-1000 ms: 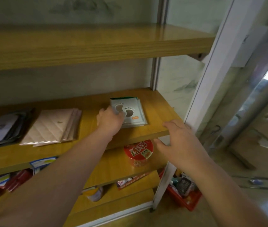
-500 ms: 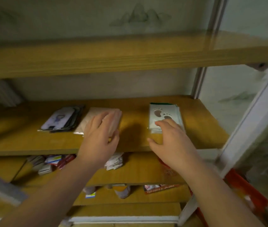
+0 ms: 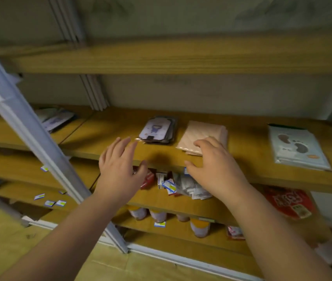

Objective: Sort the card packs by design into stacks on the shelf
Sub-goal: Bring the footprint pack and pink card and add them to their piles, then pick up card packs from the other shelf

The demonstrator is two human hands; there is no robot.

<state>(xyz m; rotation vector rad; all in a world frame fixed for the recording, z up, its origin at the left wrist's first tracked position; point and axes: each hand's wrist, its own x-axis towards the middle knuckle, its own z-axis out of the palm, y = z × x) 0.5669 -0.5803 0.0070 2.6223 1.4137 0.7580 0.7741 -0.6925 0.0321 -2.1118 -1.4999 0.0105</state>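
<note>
Three stacks of card packs lie on the middle wooden shelf (image 3: 242, 171). A dark-edged stack with a pale purple figure design (image 3: 157, 129) is at centre, a pink quilted stack (image 3: 205, 132) sits to its right, and a white stack with footprints (image 3: 296, 148) lies far right. My left hand (image 3: 120, 167) hovers open in front of the shelf edge, just left of the purple stack, holding nothing. My right hand (image 3: 211, 163) is open with its fingertips over the near corner of the pink stack. More purple-design packs (image 3: 56, 120) lie on the neighbouring shelf at left.
A white metal post (image 3: 31, 138) slants across the left. The shelf below holds a heap of small boxes and sachets (image 3: 181, 184) and a red packet (image 3: 288, 201). Bottles (image 3: 199, 227) stand on the lowest shelf. Small cards (image 3: 49, 202) are scattered at lower left.
The view has swung left. My left hand came off the pink stack toward the purple one. My right hand left the footprint stack and now reaches the pink stack.
</note>
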